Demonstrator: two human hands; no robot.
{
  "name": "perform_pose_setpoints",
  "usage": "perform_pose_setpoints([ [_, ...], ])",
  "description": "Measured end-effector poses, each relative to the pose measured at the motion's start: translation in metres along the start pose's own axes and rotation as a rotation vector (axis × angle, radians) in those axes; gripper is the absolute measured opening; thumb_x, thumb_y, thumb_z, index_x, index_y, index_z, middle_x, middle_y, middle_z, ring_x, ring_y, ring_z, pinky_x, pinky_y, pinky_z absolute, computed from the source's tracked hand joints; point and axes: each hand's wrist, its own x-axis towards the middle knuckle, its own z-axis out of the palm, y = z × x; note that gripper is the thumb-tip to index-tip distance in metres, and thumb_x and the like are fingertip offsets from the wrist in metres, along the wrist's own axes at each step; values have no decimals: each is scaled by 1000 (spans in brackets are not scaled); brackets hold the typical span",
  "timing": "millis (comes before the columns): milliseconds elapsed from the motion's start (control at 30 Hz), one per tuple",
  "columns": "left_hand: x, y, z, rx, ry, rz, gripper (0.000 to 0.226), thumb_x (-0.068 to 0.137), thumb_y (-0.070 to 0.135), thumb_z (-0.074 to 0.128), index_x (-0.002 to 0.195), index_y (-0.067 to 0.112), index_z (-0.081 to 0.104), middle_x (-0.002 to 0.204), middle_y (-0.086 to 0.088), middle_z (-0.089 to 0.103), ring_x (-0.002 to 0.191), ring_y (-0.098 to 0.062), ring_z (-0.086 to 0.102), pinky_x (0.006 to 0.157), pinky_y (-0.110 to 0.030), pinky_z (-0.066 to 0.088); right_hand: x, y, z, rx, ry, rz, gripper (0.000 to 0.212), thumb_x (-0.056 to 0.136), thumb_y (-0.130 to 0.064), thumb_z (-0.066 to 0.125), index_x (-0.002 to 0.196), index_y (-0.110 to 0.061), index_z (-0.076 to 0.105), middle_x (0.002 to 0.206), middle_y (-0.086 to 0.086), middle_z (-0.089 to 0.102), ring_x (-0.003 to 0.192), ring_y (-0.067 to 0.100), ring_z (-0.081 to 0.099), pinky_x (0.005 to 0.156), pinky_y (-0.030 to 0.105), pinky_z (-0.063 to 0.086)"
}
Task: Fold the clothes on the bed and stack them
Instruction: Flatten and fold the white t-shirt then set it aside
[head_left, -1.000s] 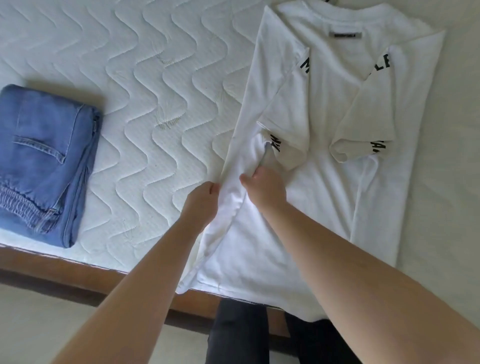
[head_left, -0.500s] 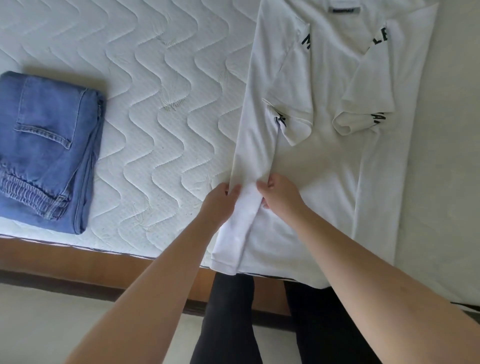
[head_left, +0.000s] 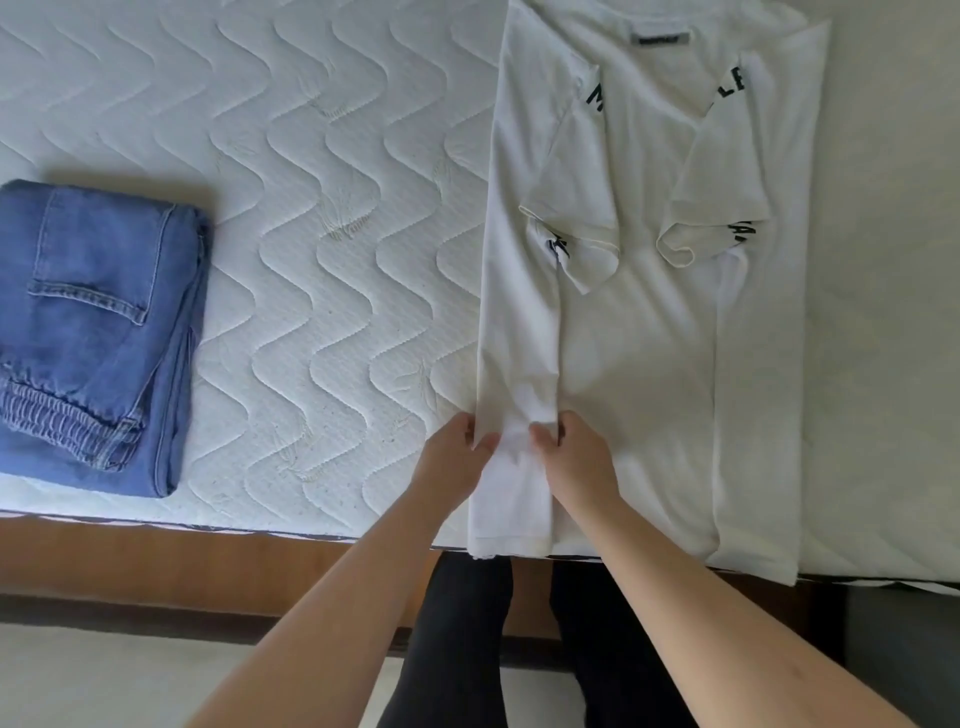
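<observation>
A white T-shirt (head_left: 644, 364) lies flat on the bed (head_left: 322, 218), collar at the far side and hem at the near edge, where it hangs slightly over the wooden frame (head_left: 208, 556). Both sleeves are turned in over the chest, showing bits of black lettering, and both long sides are folded inward into strips. The left hand (head_left: 457, 457) and the right hand (head_left: 576, 457) sit close together near the hem, each pinching one edge of the folded strip on the shirt's left side, thumbs on top of the cloth. Well off to the left, a pair of blue jeans (head_left: 88, 338) rests folded on the quilted mattress near its edge. The person's legs in dark trousers (head_left: 457, 649) stand against the frame below the shirt.
</observation>
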Motion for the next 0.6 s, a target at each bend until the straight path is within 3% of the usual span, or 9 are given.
perform_pose_setpoints([
  [67, -3, -4, 4, -30, 9, -15, 23, 96, 41, 56, 114, 27, 56, 100, 15, 62, 89, 0, 57, 67, -16, 41, -6, 8, -1, 8, 34, -35, 23, 96, -42, 51, 94, -20, 55, 77, -3, 60, 69, 14, 59, 57, 28, 41],
  [200, -17, -10, 10, 19, 26, -25, 23, 93, 43, 61, 108, 28, 52, 95, 17, 59, 87, -4, 56, 67, -18, 40, -24, 23, 2, -148, -182, -2, 24, 92, -41, 56, 93, -17, 60, 82, -1, 64, 73, 16, 61, 59, 30, 46],
  [300, -31, -17, 15, 73, 14, -22, 23, 92, 40, 64, 105, 28, 50, 90, 16, 57, 83, -4, 54, 64, -15, 38, -37, 34, 0, -215, -291, 58, 25, 93, -39, 53, 95, -16, 63, 84, 3, 68, 75, 20, 66, 70, 38, 56],
  [433, -45, -27, 19, 68, 35, -74, 16, 98, 35, 53, 101, 20, 56, 82, 10, 57, 81, -16, 57, 58, -19, 36, -51, 39, -6, -295, -329, 62, 30, 95, -42, 50, 81, -17, 59, 73, 0, 66, 66, 16, 63, 58, 29, 48],
  [500, -51, -32, 20, 66, 15, -77, 23, 99, 35, 52, 111, 16, 59, 87, 7, 60, 82, -17, 58, 63, -25, 44, -57, 41, -5, -298, -340, 61, 31, 94, -39, 50, 87, -12, 62, 81, 6, 70, 74, 22, 65, 69, 35, 52],
  [600, -59, -39, 22, 87, -27, -59, 36, 96, 33, 59, 127, 15, 57, 104, 4, 64, 95, -19, 60, 81, -35, 51, -64, 42, -1, -259, -354, 91, 27, 95, -38, 49, 90, -13, 59, 82, 5, 71, 76, 20, 69, 72, 33, 52],
])
